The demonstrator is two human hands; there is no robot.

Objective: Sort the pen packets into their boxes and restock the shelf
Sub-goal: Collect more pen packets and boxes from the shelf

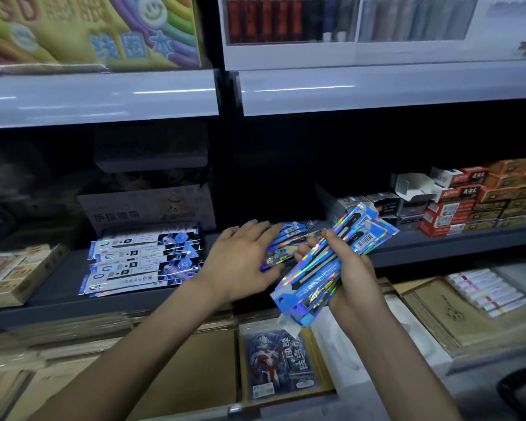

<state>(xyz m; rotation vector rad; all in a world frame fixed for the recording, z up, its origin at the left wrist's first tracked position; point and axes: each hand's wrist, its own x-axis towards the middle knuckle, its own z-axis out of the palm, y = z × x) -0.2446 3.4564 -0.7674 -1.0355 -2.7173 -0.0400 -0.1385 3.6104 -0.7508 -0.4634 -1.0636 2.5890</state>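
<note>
My right hand (pixel 351 268) grips a bundle of blue holographic pen packets (pixel 322 268), held tilted above the front edge of the dark middle shelf (pixel 438 247). Flat on that shelf lies a loose pile of similar blue packets (pixel 289 235), and my left hand (pixel 243 259) rests palm down on it with fingers spread. Whether the left fingers pinch a packet is hidden. Farther left on the same shelf lies a fanned stack of white and blue pen packets (pixel 140 262).
An open white box (pixel 413 185) and stacked red and orange boxes (pixel 474 202) fill the shelf's right end. A cardboard box (pixel 146 208) stands behind the white packets, a wooden box (pixel 16 275) at far left. Below lie card packs (pixel 277 363) and brown notebooks (pixel 456 311).
</note>
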